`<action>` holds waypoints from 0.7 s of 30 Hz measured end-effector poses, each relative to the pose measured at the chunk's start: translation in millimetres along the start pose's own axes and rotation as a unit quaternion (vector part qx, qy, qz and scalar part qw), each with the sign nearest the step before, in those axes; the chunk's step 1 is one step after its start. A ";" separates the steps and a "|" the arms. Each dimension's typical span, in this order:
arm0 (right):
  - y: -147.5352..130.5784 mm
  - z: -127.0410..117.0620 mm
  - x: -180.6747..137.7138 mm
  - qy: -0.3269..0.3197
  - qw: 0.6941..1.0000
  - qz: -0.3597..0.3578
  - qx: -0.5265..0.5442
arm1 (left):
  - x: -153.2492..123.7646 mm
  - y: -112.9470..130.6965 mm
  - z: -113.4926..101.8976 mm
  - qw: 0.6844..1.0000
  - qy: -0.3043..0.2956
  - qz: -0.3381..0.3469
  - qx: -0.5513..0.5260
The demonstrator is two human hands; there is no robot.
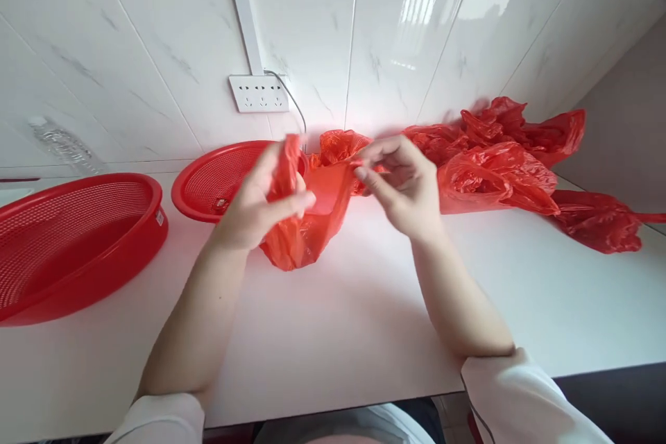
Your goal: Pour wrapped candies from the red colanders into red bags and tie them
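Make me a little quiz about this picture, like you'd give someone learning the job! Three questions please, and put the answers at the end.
1. True or false: the left hand and the right hand are both holding the same red bag.
2. Pick one. The socket is on:
a) a chair
b) the wall
c) the floor
3. Count: how many red baskets can you see on the table?

Key:
1. True
2. b
3. Two
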State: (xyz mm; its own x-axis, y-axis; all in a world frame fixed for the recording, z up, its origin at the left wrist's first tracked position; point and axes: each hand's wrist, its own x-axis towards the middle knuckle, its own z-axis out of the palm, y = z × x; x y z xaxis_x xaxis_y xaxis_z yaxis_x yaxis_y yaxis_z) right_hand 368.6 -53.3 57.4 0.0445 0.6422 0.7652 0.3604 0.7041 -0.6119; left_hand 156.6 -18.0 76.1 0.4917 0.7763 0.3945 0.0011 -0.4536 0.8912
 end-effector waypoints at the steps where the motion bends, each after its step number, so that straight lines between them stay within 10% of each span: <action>1: -4.8 4.4 -2.7 -0.035 0.999 -0.016 0.012 | -3.0 -2.5 8.8 0.999 -0.035 -0.012 0.038; 13: -14.0 3.6 -10.5 -0.215 0.975 -0.052 -0.001 | -17.8 -5.6 16.8 0.990 -0.121 0.011 0.071; 21: -9.7 1.4 -9.9 -0.091 0.994 -0.045 -0.042 | -10.2 -12.8 10.4 0.982 -0.061 -0.159 -0.078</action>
State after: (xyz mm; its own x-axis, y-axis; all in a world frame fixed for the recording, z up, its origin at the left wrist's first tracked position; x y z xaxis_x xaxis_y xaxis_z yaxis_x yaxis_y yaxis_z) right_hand 363.4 -66.0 55.5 -0.1589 0.6269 0.7627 0.4328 0.7386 -0.5169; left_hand 160.7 -24.7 58.3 0.5895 0.8049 0.0682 0.0427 -0.1154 0.9924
